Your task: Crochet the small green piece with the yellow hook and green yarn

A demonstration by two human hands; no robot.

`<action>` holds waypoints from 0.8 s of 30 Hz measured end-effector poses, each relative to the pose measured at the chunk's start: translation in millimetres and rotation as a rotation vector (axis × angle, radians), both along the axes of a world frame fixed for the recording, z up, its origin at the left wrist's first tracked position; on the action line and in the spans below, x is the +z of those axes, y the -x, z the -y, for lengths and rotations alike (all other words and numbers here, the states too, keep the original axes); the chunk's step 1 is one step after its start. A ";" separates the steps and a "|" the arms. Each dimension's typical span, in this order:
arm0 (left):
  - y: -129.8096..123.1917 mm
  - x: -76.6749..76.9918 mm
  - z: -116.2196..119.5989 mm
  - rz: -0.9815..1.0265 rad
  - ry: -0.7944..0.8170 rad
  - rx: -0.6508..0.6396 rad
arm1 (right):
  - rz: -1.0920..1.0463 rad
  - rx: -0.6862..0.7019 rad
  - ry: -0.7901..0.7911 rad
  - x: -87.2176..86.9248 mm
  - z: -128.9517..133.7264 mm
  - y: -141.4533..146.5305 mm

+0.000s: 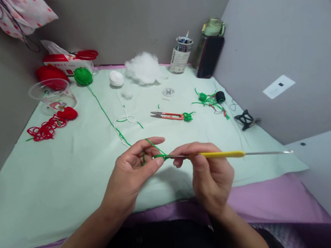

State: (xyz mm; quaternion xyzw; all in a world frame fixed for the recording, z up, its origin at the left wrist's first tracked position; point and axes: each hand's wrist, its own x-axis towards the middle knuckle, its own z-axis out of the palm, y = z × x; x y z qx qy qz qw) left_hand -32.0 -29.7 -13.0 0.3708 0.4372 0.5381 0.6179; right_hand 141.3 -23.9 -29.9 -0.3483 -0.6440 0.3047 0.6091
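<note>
Above the near part of the table, my left hand (132, 171) pinches a small green crochet piece (161, 156) between thumb and fingers, with green yarn passing over the raised index finger. My right hand (212, 171) grips a crochet hook with a yellow handle (223, 154); its left tip meets the green piece, and its other metal end points right. From the green yarn ball (83, 76) at the back left, a strand runs toward my left hand. A white yarn ball (116, 78) lies nearby, its strand trailing forward beside the green one.
Orange-handled snips (170, 115) lie mid-table. Red yarn (43, 130), a clear plastic cup (67, 98) and a tissue box (70, 65) are at left. White stuffing (144, 68), a pen jar (181, 56), a dark phone (210, 56) and a black clip (245, 119) stand or lie behind and right.
</note>
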 end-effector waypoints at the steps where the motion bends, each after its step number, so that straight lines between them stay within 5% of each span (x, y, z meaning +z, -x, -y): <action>1: 0.3 -0.4 -0.3 -0.017 -0.007 -0.001 | 0.004 -0.001 -0.013 0.1 -0.7 0.2; 6: 1.9 -3.4 0.1 -0.134 -0.048 -0.001 | 0.028 0.035 -0.158 -2.3 -1.6 2.0; 15: 2.6 -2.7 -1.5 -0.197 -0.052 -0.022 | 0.020 0.078 -0.171 -2.9 -4.4 0.9; 24: -4.1 5.5 3.2 -0.326 -0.086 0.137 | 0.148 0.043 -0.255 -5.6 -7.1 -0.1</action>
